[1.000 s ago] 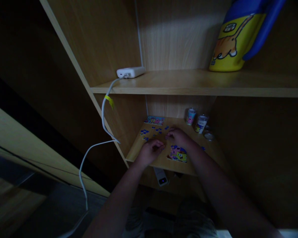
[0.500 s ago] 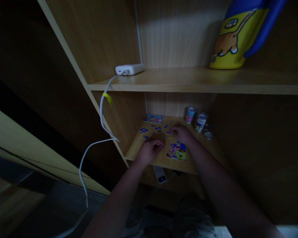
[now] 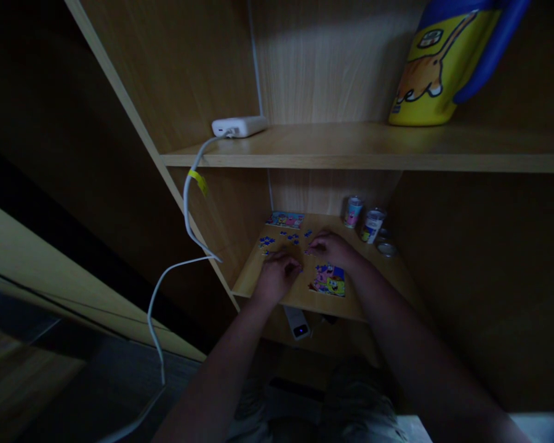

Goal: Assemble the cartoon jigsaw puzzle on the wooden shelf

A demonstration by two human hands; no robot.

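Observation:
A partly joined jigsaw puzzle (image 3: 329,281) with yellow and pink cartoon figures lies near the front of the lower shelf. Left of it, my left hand (image 3: 277,277) is closed, thumb and finger pinching a small jigsaw piece (image 3: 300,268). My right hand (image 3: 331,248) reaches over the board behind the puzzle, its fingertips closed on a small pinkish piece at the shelf surface. Loose blue jigsaw pieces (image 3: 267,241) lie scattered beyond the left hand, and more blue pieces (image 3: 292,239) sit towards the middle. Some pieces are partly hidden by my hands.
A picture card (image 3: 285,219) lies at the back left. Two small tins (image 3: 353,212) stand at the back right, with round lids (image 3: 386,248) beside them. Above, a shelf (image 3: 323,144) holds a white power bank (image 3: 240,126) with a hanging cable (image 3: 187,209) and a yellow-blue jug (image 3: 425,80).
My right hand has moved left, its fingertips now at the pinkish piece. My left hand has shifted slightly left, still pinching its piece.

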